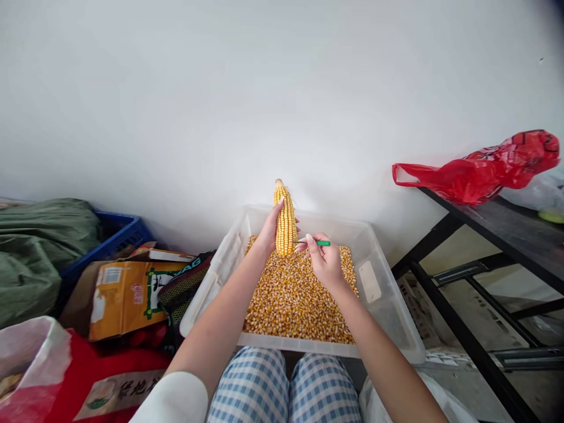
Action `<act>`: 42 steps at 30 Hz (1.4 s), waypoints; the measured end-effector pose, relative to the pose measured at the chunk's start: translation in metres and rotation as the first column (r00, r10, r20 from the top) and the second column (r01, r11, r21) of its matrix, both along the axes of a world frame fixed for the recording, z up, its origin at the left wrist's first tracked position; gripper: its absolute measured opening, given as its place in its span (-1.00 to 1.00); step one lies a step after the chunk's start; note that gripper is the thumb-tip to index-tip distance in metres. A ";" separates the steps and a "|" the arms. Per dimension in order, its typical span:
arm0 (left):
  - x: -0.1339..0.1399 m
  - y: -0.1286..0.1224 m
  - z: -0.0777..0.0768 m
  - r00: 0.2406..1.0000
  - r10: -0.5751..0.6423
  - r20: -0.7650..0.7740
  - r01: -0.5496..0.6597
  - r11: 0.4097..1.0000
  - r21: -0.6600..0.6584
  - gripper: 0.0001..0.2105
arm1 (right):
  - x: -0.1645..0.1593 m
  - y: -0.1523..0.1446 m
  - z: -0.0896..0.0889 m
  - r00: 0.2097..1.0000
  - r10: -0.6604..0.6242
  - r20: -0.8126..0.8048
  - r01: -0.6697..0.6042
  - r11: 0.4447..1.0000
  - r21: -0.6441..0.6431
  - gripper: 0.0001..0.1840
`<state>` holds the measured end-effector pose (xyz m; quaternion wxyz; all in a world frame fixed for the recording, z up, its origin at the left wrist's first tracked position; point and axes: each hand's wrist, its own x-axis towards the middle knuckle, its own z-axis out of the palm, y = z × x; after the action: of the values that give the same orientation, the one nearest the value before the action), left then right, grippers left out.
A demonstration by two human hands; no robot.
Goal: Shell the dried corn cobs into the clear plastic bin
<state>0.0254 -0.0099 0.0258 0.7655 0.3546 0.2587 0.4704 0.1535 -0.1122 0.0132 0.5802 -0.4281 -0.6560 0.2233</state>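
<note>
My left hand (269, 228) is wrapped round a yellow ear of corn (285, 220), held upright with its pale pointed end at the top. In my right hand (324, 258) is a small screwdriver (324, 242) with a green handle and thin metal shaft. Its tip meets the lower right side of the ear, among the kernels. Both hands are over a clear plastic bin (388, 282), which holds a thick layer of loose corn kernels (299, 299). The fingers behind the ear are partly hidden.
A black metal-framed table (493, 226) with a red plastic bag (493, 167) stands at the right. To the left are a blue crate (118, 235), an orange cardboard box (127, 296) and a red sack (101, 376). A white wall (264, 100) rises behind the bin.
</note>
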 end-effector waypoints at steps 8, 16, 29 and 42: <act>0.001 0.002 -0.003 0.998 0.011 -0.062 -0.011 1.000 0.003 -0.54 | 0.003 -0.001 0.004 0.985 -0.018 0.170 0.005 0.997 0.080 -0.76; 0.000 0.007 -0.010 0.986 0.040 -0.161 -0.040 0.999 0.008 -0.50 | 0.004 -0.001 0.004 0.934 -0.029 0.356 -0.004 0.996 0.091 -0.73; 0.001 0.007 -0.015 0.973 0.044 -0.225 -0.052 0.998 -0.030 -0.48 | 0.002 0.006 -0.005 0.943 0.018 0.331 -0.036 0.998 0.047 -0.70; 0.006 -0.002 -0.004 0.976 0.032 -0.214 -0.034 0.999 -0.009 -0.55 | 0.011 0.014 0.002 0.969 0.228 -0.100 -0.244 0.947 -0.208 -0.59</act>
<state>0.0319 -0.0118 0.0223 0.7275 0.3941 0.3484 0.4405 0.1644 -0.0983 0.0157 0.5227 -0.3991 -0.6519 0.3775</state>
